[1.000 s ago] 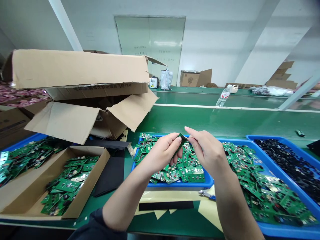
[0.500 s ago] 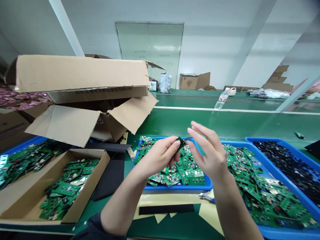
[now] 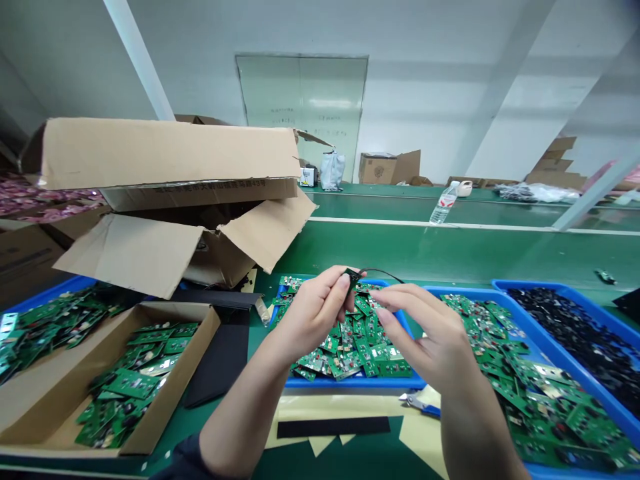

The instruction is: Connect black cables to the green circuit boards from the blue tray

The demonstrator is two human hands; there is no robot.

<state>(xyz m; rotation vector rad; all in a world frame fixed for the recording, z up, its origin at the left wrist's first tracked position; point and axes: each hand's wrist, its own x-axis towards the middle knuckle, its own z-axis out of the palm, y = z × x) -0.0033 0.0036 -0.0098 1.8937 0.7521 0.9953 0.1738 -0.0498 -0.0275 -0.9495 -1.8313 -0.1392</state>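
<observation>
My left hand (image 3: 320, 307) is closed, pinching a small green circuit board (image 3: 353, 276) between thumb and fingers. From the board a thin black wire (image 3: 381, 271) curves off to the right, its far end above my right hand. My right hand (image 3: 433, 330) is open, thumb and fingers apart, with nothing visible between them. Both hands are over a blue tray (image 3: 350, 383) piled with green circuit boards (image 3: 367, 340). What the hidden fingers of my left hand touch cannot be seen.
On the right stand a blue tray of boards (image 3: 550, 400) and a tray of small black parts (image 3: 565, 327). A cardboard box of boards (image 3: 170, 373) lies left, below stacked cartons (image 3: 170, 153). Blue-handled cutters (image 3: 420, 404) and a black strip (image 3: 333, 427) lie in front; a water bottle (image 3: 444, 203) stands behind.
My right hand has moved down and slightly right, away from the board. The black wire now shows stretching right from it. My left hand has shifted slightly left, still holding the board.
</observation>
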